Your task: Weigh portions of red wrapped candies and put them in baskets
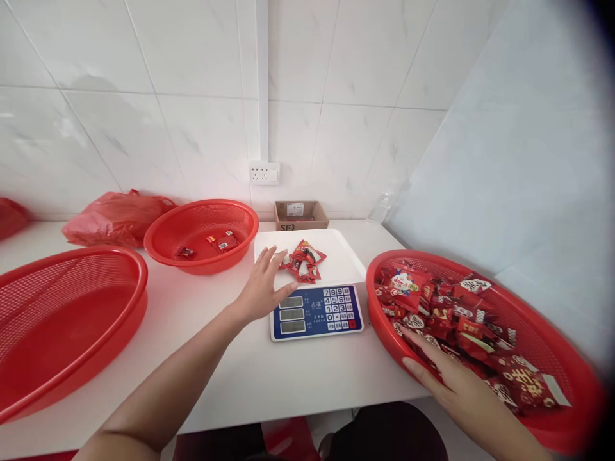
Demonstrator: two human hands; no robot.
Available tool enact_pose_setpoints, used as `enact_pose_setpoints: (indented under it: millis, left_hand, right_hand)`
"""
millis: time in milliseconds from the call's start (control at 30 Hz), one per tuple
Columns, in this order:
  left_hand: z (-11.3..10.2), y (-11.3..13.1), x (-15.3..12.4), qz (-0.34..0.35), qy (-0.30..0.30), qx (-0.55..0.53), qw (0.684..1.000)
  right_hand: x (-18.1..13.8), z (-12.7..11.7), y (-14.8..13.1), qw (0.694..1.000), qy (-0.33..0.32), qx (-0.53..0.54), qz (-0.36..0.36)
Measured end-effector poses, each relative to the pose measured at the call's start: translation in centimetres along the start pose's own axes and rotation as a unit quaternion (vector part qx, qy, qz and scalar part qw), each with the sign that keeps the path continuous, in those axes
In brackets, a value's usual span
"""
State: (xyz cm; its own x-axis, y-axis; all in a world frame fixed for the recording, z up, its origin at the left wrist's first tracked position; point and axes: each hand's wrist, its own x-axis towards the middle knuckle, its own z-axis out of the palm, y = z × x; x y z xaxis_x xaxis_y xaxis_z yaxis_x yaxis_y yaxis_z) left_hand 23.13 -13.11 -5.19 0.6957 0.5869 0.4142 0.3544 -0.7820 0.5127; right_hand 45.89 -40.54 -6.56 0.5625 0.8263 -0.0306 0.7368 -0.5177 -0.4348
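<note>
My left hand (262, 282) is over the left edge of the scale's white pan, fingers spread and nothing in them. Just beyond its fingertips, a small pile of red snack packets (307, 253) lies on the pan (336, 256). The scale (317, 312) has a blue keypad panel with three small displays, whose figures I cannot read. On the right, my right hand (449, 374) reaches over the near rim of a red plastic basket (379, 314). Its fingers lie stretched on the red snack packets (446, 307) inside, thumb apart; the fingertips are partly hidden.
A second red basket (158, 246) at the back left holds a few small packets (225, 242). A third red basket (72, 378) stands at the near left. Behind them lies a red plastic bag (113, 221). A cardboard box (302, 214) sits against the tiled wall.
</note>
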Motion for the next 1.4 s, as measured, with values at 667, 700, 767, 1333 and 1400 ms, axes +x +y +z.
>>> enact_pose_setpoints:
  millis: [667, 700, 767, 1333, 1400]
  left_hand:
    - [4.0, 2.8, 9.2, 0.002, -0.208, 0.152, 0.966]
    - [4.1, 2.8, 9.5, -0.003, -0.229, 0.151, 0.962]
    - [4.1, 2.6, 10.0, -0.007, -0.271, 0.149, 0.951]
    - [4.5, 1.9, 9.3, 0.066, -0.239, 0.168, 0.954]
    - [4.8, 2.0, 9.0, 0.068, -0.23, 0.177, 0.954]
  right_hand:
    - [-1.1, -0.2, 0.7, 0.994, 0.062, -0.017, -0.088]
    - [-1.1, -0.2, 0.6, 0.994, 0.062, -0.019, -0.089]
    - [-1.2, -0.3, 0.6, 0.994, 0.06, -0.026, -0.086]
    - [-1.2, 0.0, 0.2, 0.989, 0.066, -0.107, -0.074]
    - [-1.2, 0.0, 0.1, 0.989, 0.071, -0.108, -0.076]
